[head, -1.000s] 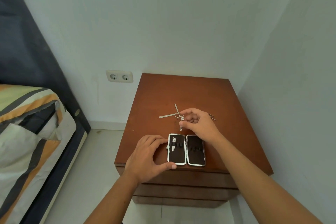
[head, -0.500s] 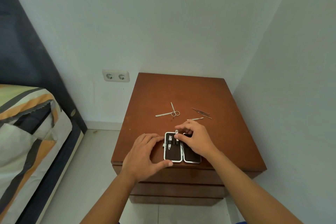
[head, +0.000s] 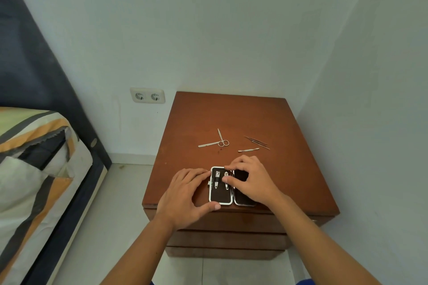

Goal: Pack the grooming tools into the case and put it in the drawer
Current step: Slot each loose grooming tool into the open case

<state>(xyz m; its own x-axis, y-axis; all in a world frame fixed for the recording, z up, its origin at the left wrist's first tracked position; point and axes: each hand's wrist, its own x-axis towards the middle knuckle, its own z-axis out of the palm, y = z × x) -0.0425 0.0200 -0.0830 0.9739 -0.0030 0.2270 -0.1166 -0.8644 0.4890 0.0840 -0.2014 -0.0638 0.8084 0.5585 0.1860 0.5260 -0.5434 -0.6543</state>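
An open black case (head: 221, 198) with a silver rim lies at the front edge of the brown nightstand (head: 231, 118). Two small clippers sit under the strap in its left half: one (head: 217, 181) at the left, a second (head: 226, 184) beside it. My left hand (head: 185, 194) grips the case's left side, thumb at the front rim. My right hand (head: 251, 179) covers the right half, its thumb and fingers pinching the second clipper. Farther back lie small scissors (head: 222, 140), a nail file (head: 207, 145), a cuticle pusher (head: 248, 150) and thin tweezers (head: 256, 142).
Drawer fronts (head: 231, 240) show below the nightstand top, all closed. A white wall rises close on the right and behind, with a double socket (head: 147, 95). A bed with a striped cover (head: 34, 157) stands at the left, tiled floor between.
My right hand carried the second clipper from the middle of the nightstand back to the case and pushed it under the strap. My left hand stayed on the case.
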